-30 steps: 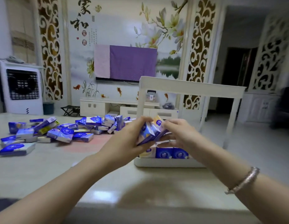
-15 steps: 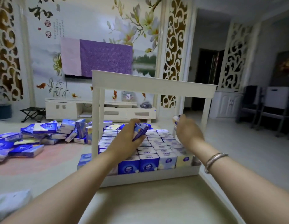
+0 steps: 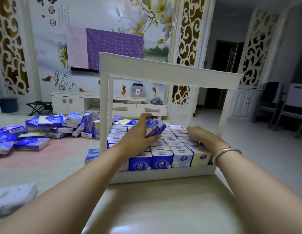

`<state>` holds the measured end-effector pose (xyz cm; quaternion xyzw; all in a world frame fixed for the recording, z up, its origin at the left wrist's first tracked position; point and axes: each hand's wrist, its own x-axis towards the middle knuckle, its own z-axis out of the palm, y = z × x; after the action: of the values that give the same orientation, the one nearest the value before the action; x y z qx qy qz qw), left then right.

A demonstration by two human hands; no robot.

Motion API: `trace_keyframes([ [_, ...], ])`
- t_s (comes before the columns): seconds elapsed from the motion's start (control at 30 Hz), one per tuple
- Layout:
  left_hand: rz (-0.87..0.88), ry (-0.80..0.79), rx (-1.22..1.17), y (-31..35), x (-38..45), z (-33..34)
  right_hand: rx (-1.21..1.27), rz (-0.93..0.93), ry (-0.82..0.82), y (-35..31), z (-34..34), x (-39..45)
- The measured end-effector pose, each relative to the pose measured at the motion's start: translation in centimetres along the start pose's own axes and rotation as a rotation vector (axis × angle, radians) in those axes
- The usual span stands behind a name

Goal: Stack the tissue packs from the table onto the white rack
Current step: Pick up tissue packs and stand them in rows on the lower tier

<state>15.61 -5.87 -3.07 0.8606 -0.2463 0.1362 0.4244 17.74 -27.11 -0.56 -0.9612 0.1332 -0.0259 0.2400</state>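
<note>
White rack [image 3: 163, 174] nearly full; left hand [image 3: 138, 137] grips two packs [image 3: 154, 126], right hand [image 3: 202, 137] flat on rows, fingers hidden. Forced insert may topple neighbours.

Glossy film, painted rack, polished bench

Tissue packs [image 3: 161, 160] are wrapped in shiny plastic; white rack [image 3: 163, 69] looks smooth satin; bench [image 3: 155, 208] is glossy.

1. One white rack [image 3: 165, 173] on the worktop [image 3: 155, 205].
2. Two hands: left [image 3: 136, 137], right [image 3: 200, 136].
3. Two tissue packs [image 3: 154, 126] held together.
4. One loose heap of packs [image 3: 45, 130] at 9 o'clock, too many to count.
5. One bracelet [image 3: 224, 153].
</note>
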Motion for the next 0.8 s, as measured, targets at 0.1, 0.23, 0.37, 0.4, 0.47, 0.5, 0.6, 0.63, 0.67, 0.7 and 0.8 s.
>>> trace_keyframes([
  [0.1,-0.033,0.022,-0.025,0.0,0.0,-0.1,0.049,-0.103,0.246,0.2,0.4,-0.2],
  [0.23,-0.022,0.04,-0.012,0.2,-0.3,-0.2,0.348,-0.359,0.271,-1.7,0.4,-2.4],
  [0.37,0.014,0.05,-0.042,0.3,-0.6,-0.2,0.446,-0.392,-0.001,-4.3,0.9,-4.5],
  [0.4,0.016,0.048,-0.049,0.4,-0.7,-0.3,0.46,-0.373,-0.007,-4.6,1.1,-4.8],
  [0.47,0.018,0.043,-0.055,0.4,-0.7,-0.3,0.521,-0.318,-0.027,-4.8,1.5,-5.0],
  [0.5,0.019,0.04,-0.057,0.4,-0.7,-0.3,0.555,-0.299,-0.031,-4.7,1.5,-5.1],
  [0.6,-0.002,0.027,-0.067,0.4,-0.6,-0.3,0.546,-0.348,0.162,-3.9,0.3,-5.3],
  [0.63,-0.011,0.025,-0.061,0.3,-0.5,-0.3,0.44,-0.409,0.296,-3.3,-0.4,-5.4],
  [0.67,-0.017,0.022,-0.048,0.3,-0.4,-0.4,0.262,-0.473,0.433,-2.7,-1.2,-5.5],
  [0.7,-0.023,0.019,-0.033,0.3,-0.4,-0.4,0.032,-0.513,0.552,-1.9,-1.9,-5.4],
  [0.8,-0.03,0.01,0.005,0.2,-0.4,-0.3,-0.525,-0.452,0.663,0.0,-3.0,-5.4],
])
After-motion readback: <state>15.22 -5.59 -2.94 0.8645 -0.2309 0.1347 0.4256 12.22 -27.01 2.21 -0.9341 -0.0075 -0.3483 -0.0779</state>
